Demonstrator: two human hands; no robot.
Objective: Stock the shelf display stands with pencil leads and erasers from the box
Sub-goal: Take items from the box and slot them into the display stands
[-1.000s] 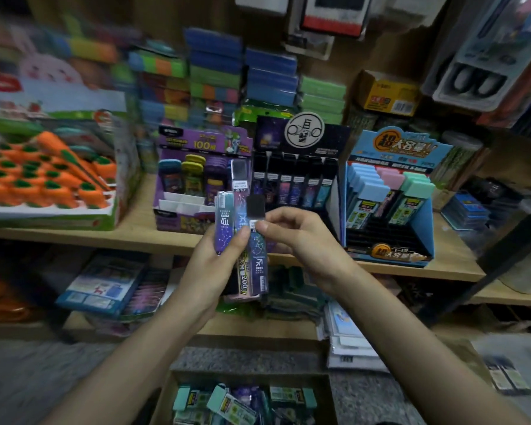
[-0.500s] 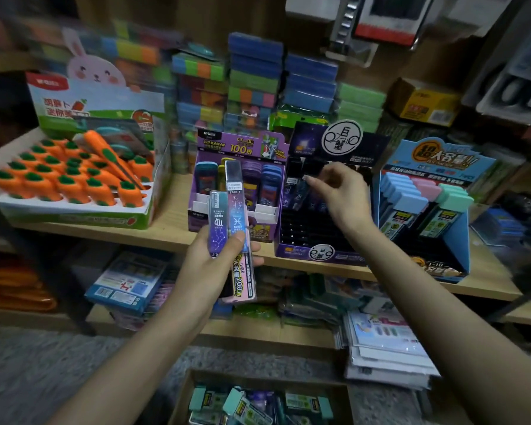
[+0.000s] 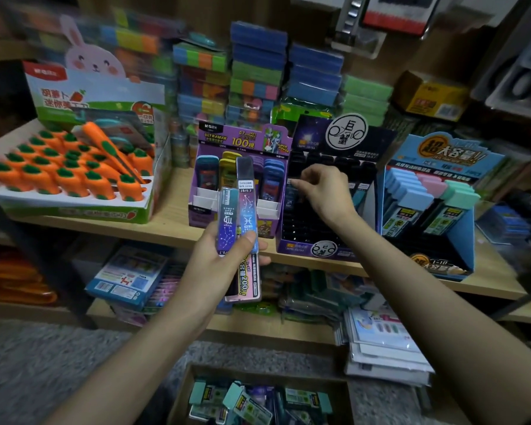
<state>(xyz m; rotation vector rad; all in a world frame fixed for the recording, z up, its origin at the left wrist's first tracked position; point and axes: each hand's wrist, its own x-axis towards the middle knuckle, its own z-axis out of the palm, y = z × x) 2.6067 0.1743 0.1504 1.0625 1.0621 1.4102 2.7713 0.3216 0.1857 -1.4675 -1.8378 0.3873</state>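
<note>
A bare strip of wooden shelf [image 3: 178,210] lies open between the carrot display box [image 3: 83,213] and the purple lead stand [image 3: 242,139]. This stand, the dark constellation stand [image 3: 304,234] and the blue stand [image 3: 464,240] stand side by side; stacked colored packs [image 3: 258,72] close the back.

Glossy plastic lead cases [image 3: 239,216], wooden shelf [image 3: 172,220]

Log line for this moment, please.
left hand grip: holds lead packs | right hand grip: fingertips at black display stand slot, hold unclear | box: stock inside

views=1 | head-worn wide-angle | facing forward and down | close to shelf [image 3: 175,210], box [image 3: 267,375] below
</note>
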